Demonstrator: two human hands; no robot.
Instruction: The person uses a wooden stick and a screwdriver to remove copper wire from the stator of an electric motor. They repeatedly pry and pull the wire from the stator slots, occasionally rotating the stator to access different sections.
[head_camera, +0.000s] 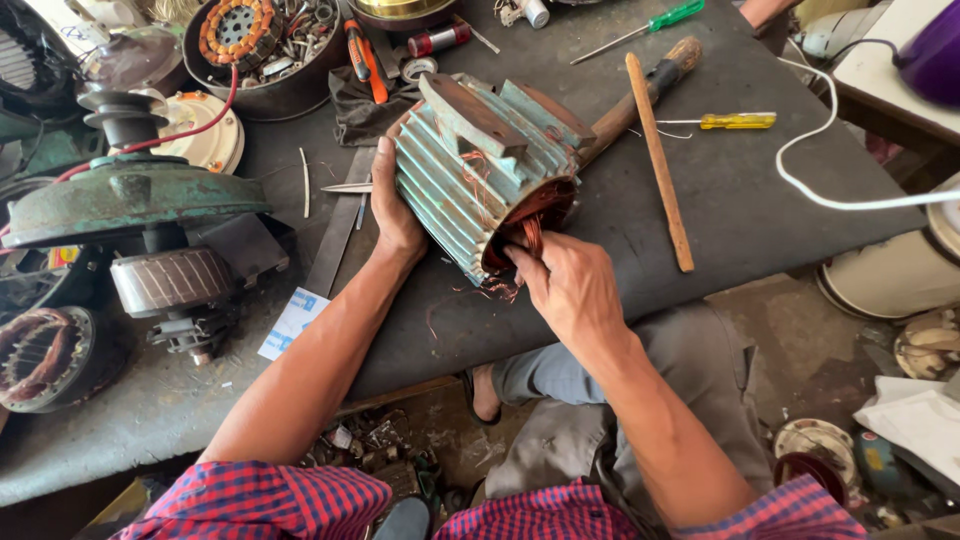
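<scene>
A teal finned motor housing (470, 175) lies on its side on the dark workbench (740, 210), its open end facing me. My left hand (392, 205) presses flat against the housing's left side and steadies it. My right hand (565, 285) is at the open end, fingers pinching copper winding wire (532, 232) that sticks out of the bore. Loose copper strands (470, 295) trail on the bench below the opening.
A wooden stick (660, 160) and a wooden-handled tool (640, 95) lie right of the housing. Yellow (735, 121) and green (660, 20) screwdrivers sit farther back. A green motor cover (125, 195), a rotor (170, 280), a bowl of parts (265, 45) and a white cable (830, 195) surround the spot.
</scene>
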